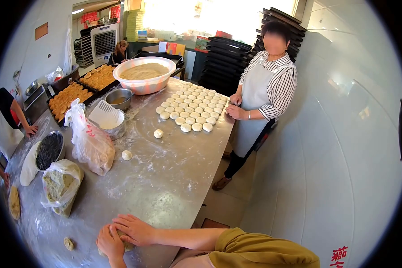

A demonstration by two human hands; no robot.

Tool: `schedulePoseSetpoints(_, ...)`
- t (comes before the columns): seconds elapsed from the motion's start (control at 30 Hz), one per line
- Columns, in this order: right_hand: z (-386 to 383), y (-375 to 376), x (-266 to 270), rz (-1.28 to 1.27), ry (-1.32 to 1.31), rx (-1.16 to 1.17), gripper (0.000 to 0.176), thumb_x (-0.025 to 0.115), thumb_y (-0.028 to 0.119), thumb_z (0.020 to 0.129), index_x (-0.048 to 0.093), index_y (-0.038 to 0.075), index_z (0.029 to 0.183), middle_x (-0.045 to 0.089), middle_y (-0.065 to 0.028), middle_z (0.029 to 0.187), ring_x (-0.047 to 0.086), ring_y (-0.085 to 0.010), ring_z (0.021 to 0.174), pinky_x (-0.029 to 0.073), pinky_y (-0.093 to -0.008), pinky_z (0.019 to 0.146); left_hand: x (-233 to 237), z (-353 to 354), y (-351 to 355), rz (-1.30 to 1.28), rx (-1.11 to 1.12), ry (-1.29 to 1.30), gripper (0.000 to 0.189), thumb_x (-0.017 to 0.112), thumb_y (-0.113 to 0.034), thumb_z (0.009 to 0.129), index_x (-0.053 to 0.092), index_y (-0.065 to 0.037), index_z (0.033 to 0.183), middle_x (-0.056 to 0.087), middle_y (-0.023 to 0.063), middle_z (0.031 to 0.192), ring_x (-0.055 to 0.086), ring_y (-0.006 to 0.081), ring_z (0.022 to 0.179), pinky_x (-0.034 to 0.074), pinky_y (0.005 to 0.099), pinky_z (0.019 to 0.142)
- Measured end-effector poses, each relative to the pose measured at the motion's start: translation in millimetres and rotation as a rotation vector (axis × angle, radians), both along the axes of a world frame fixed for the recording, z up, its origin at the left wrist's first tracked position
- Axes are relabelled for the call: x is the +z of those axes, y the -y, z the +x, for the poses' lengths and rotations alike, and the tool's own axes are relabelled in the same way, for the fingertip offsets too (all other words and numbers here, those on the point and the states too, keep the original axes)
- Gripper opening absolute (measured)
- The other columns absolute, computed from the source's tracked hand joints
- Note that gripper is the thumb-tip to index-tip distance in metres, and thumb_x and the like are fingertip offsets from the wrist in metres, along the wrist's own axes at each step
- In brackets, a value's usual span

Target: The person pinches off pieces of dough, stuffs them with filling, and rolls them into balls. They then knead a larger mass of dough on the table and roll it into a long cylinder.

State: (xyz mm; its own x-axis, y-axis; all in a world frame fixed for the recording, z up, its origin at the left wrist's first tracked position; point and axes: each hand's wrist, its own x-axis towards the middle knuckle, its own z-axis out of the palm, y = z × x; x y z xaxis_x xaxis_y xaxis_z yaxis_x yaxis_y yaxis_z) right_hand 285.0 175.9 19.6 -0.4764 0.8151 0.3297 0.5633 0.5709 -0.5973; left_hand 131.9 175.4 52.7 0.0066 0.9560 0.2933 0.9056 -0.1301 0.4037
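At the bottom of the head view, both my hands are on a lump of dough (127,245) on the steel table. My left hand (110,242) curves around its near left side. From the right, my right hand (136,229) lies over the top, its fingers overlapping the left ones. The hands cover most of the dough. A small dough piece (68,243) lies to the left of my hands. Further up the table are two single dough balls, one nearer (126,155) and one farther (158,133).
Rows of dough rounds (196,107) cover the far right of the table (165,178). A person (259,98) stands beside them; another's hand (31,130) rests at the left edge. Bags (91,143), a dark-filled bowl (50,151), a large basin (145,73) and pastry trays (71,100) stand left and behind.
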Motion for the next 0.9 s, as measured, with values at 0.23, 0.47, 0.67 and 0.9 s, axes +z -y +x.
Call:
schedulePoseSetpoints(0.23,-0.1,0.4,-1.0,0.017,-0.021,-0.001,0.053,0.046,0.036,0.094,0.039,0.006,0.136,0.038,-0.0151,0.141,0.032,-0.0362,0.132,0.025,-0.0486,0.108,0.9,-0.4,0.1,-0.015,0.005,0.015,0.027,0.046,-0.028,0.094,0.062,-0.008,0.086,0.065,0.0125,0.085,0.059,0.035,0.079,0.043,0.045,0.071)
schedulePoseSetpoints(0.47,-1.1,0.8,0.2,0.006,-0.011,-0.008,0.053,0.046,0.036,0.093,0.039,0.005,0.135,0.038,-0.0153,0.141,0.032,-0.036,0.133,0.025,-0.0479,0.108,1.1,0.1,0.7,0.02,0.002,0.033,0.025,0.047,-0.027,0.093,0.062,-0.008,0.086,0.064,0.0125,0.083,0.059,0.0352,0.078,0.043,0.045,0.071)
schedulePoseSetpoints(0.67,-1.5,-0.2,-3.4,0.014,0.001,-0.009,0.053,0.046,0.036,0.093,0.039,0.005,0.136,0.037,-0.015,0.142,0.031,-0.0356,0.133,0.025,-0.0484,0.109,-2.3,-1.8,-1.6,-0.037,0.013,0.036,0.028,0.047,-0.03,0.093,0.063,-0.009,0.088,0.065,0.0101,0.086,0.06,0.0334,0.082,0.041,0.0439,0.072)
schedulePoseSetpoints(0.9,-2.1,0.5,-4.4,0.018,0.006,-0.013,0.053,0.047,0.035,0.093,0.038,0.005,0.136,0.037,-0.0154,0.142,0.031,-0.0353,0.133,0.024,-0.048,0.109,-2.0,-1.4,-1.4,-0.027,0.018,0.029,0.028,0.046,-0.03,0.093,0.062,-0.008,0.086,0.064,0.0106,0.084,0.059,0.0338,0.079,0.041,0.0444,0.071)
